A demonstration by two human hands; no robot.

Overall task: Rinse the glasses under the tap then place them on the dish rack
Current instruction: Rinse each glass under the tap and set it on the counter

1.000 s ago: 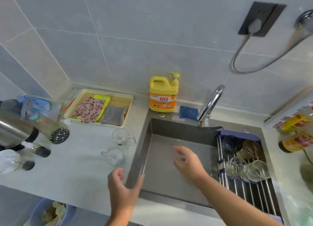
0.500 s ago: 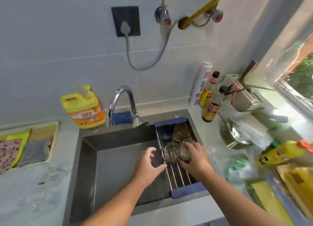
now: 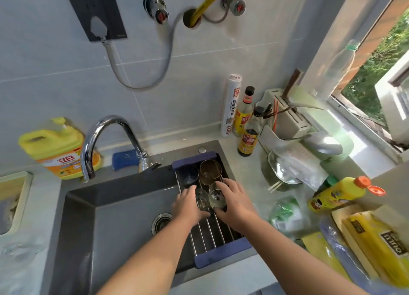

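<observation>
1. Nearest, the dish rack (image 3: 222, 249) spans the right end of the sink (image 3: 124, 228), with its rails running away from the person.
2. On those rails the left hand (image 3: 188, 205) has its grip curled round a clear glass (image 3: 201, 199). The right hand (image 3: 235, 204) has its grip clamped on a ribbed glass (image 3: 216, 197) just beside it.
3. Both glasses stand with their long axis vertical (mouth up or down I cannot tell). Each lies inward of the hand that holds it.
4. Just beyond stand a dark glass (image 3: 188, 175) and an amber glass (image 3: 210, 172).
5. Farthest, the tap (image 3: 106, 139) lies well to the left. I judge the left hand's glass has the shorter way there, and it should be lifted straight up to clear its neighbours.
</observation>
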